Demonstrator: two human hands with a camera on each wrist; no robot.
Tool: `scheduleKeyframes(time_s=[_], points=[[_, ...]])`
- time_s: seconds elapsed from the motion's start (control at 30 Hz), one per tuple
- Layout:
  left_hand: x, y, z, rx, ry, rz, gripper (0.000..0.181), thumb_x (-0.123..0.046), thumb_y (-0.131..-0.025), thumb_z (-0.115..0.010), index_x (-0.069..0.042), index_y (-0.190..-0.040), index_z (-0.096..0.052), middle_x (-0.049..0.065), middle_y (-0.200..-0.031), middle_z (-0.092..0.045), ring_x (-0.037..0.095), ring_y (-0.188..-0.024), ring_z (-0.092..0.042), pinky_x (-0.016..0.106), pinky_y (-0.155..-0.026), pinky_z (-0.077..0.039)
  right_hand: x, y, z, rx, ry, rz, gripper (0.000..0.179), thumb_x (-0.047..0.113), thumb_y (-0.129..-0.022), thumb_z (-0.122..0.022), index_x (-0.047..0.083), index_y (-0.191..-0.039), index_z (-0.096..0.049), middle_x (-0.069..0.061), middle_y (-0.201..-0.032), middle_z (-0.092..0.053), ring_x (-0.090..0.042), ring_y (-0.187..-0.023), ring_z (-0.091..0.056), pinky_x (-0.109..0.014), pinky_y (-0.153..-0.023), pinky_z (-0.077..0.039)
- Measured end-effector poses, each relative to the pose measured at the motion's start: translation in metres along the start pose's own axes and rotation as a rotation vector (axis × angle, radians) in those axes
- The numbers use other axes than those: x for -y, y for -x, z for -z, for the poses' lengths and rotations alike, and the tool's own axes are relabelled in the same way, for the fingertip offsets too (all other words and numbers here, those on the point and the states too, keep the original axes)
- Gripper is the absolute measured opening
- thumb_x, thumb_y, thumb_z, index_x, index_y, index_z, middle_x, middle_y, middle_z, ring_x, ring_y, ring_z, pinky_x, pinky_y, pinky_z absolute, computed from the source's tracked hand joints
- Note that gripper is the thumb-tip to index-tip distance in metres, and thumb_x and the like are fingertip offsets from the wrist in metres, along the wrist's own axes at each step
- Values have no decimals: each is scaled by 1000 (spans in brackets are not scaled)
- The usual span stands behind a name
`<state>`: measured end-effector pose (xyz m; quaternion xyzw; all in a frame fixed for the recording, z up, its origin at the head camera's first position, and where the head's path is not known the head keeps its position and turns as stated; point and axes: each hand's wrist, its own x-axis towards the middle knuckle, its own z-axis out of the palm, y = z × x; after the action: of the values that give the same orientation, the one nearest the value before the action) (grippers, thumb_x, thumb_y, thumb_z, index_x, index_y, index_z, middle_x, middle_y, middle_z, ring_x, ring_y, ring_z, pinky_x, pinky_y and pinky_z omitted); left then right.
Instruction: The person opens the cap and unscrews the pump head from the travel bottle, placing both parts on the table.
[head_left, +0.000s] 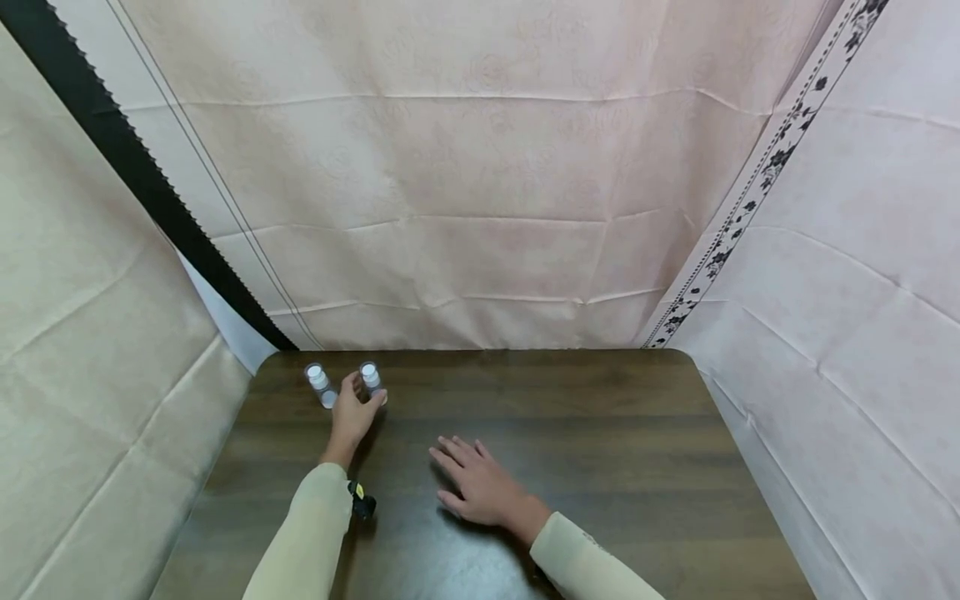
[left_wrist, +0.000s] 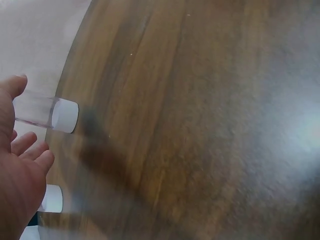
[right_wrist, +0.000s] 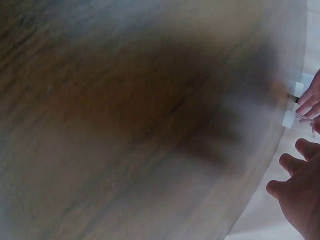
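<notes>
Two small clear bottles with white caps stand at the far left of the table. My left hand (head_left: 351, 418) reaches to the right-hand bottle (head_left: 371, 377), its thumb on one side and its fingers on the other. In the left wrist view a gap shows between that bottle's white end (left_wrist: 65, 115) and the loosely extended fingers (left_wrist: 45, 159). The left-hand bottle (head_left: 318, 380) stands just beyond the back of this hand. Nearer the middle, my right hand (head_left: 476, 483) hovers low over the wood, palm down, fingers spread, holding nothing.
The brown wooden table (head_left: 570, 417) has rounded far corners. A pale cloth (head_left: 480, 167) hangs behind its far edge, and more cloth drapes the left and right sides. A black device (head_left: 363, 502) is strapped at the left wrist.
</notes>
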<state>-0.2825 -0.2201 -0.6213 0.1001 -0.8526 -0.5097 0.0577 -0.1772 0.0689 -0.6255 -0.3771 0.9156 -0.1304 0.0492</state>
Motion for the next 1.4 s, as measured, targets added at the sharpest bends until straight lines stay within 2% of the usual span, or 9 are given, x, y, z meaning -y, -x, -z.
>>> scheduleKeyframes(time_s=[0.2,0.3,0.53,0.8,1.1,1.4], points=[[-3,-4,-1,26,38,33,71,-16,-98,-72,6,-154,-34,32,-153,-46,46,-143,-44,55,-118,-39,2,0,-1,3,-9,-2,67,49,-107,-47,22,-165,-26,-7,-171,-26,-31,-156,-29,-63,-119,-33],[-5,-5,-2,34,31,47,63,-15,-98,-71,7,-149,-41,33,-148,-50,46,-140,-48,56,-115,-42,1,0,-2,3,-30,-2,67,48,-107,-48,22,-165,-25,-7,-171,-26,-30,-156,-28,-63,-120,-31],[-7,-11,-5,32,-14,17,41,-12,-98,-70,8,-132,-56,33,-136,-60,45,-129,-58,55,-108,-48,-5,-1,-3,-30,-41,-17,66,46,-108,-48,20,-165,-27,-8,-171,-27,-31,-156,-30,-66,-119,-30],[-8,-9,-5,-8,-10,7,35,-11,-97,-72,7,-124,-61,31,-129,-65,42,-121,-63,53,-102,-51,-11,2,6,-66,-54,-54,66,47,-108,-47,21,-165,-26,-6,-171,-27,-28,-155,-32,-63,-120,-30],[-17,6,-7,-61,-85,-93,28,-15,-93,-78,3,-112,-66,24,-107,-71,35,-96,-64,48,-84,-52,-21,5,26,-143,-53,-85,68,44,-107,-52,20,-165,-25,-8,-169,-30,-30,-154,-33,-65,-119,-31],[-34,21,-16,-92,-100,-206,33,-14,-88,-83,0,-114,-68,23,-107,-74,36,-98,-70,52,-86,-56,-36,20,50,-215,-78,-125,70,44,-107,-53,22,-166,-23,-8,-170,-29,-31,-155,-32,-67,-119,-29]])
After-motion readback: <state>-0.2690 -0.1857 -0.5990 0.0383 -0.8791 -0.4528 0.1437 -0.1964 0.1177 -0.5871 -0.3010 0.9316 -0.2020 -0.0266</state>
